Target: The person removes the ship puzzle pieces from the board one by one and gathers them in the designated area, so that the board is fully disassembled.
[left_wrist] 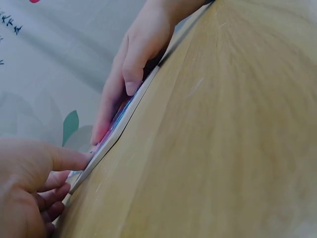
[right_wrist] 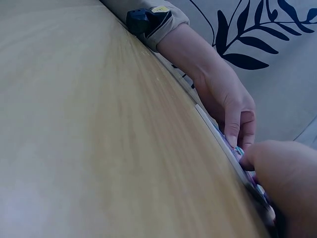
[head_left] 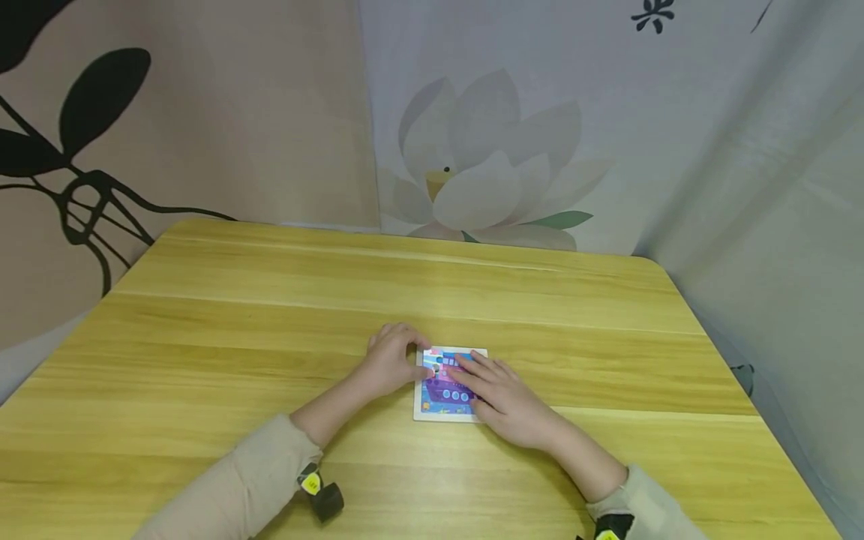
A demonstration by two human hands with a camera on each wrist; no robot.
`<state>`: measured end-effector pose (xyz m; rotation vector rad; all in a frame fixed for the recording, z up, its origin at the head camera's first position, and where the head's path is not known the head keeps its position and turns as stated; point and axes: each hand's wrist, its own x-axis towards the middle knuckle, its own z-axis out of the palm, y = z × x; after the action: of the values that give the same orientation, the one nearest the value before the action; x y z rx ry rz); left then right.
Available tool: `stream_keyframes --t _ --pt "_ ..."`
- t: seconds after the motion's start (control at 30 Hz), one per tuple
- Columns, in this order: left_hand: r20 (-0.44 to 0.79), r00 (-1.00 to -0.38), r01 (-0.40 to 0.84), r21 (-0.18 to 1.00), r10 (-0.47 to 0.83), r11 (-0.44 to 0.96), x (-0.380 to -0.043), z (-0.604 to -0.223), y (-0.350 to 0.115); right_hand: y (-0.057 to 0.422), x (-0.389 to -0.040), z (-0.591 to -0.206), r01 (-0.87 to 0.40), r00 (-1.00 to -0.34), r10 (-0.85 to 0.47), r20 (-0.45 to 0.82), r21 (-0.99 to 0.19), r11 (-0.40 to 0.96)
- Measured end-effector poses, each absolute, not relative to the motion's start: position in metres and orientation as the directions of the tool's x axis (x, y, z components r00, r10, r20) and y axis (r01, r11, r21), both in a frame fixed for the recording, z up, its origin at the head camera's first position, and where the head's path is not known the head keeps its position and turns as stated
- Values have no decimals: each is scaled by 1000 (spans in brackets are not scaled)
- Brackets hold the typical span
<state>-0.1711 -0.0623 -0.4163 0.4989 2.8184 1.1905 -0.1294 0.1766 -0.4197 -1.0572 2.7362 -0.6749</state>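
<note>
While the left hand (head_left: 390, 361) bends its thumb and forefinger round the upper left part of a picture puzzle (head_left: 433, 391), with a narrow gap between their tips, the right hand (head_left: 511, 409) lays nearly straight, slightly spread fingers over the puzzle's right side. Whether the left fingertips pinch a loose piece I cannot tell. Purple, blue and pink, the picture sits in a white frame (head_left: 418, 397), flat on the wooden table (head_left: 270, 337), a little right of the middle and well apart from the far edge and both side edges. Beige sleeves (head_left: 263, 469) cover the forearms, each with a black device (head_left: 327, 502) at the cuff. Beyond the table's far edge hangs pale cloth (head_left: 283, 112) printed with a lotus (head_left: 489, 187) and, past the far left corner, dark leaves (head_left: 104, 97).
</note>
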Motion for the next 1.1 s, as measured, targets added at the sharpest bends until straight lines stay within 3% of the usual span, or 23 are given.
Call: stream_keyframes --t 0.2,0.47,0.87,1.1 --pt "108 -945 280 750 307 599 -172 -418 -63 176 -128 -420 -658 -709 -705 8 -368 657" --pt "155 -937 286 857 315 429 -174 -423 -66 174 -125 -418 -650 -714 -700 -5 -367 666" --pt "16 -984 74 942 176 327 -176 -413 -79 175 -126 -416 -641 -715 -699 -24 -376 669" --pt "-18 -991 20 956 129 291 -181 -411 -105 174 -125 -417 -645 -713 -701 -19 -374 667"
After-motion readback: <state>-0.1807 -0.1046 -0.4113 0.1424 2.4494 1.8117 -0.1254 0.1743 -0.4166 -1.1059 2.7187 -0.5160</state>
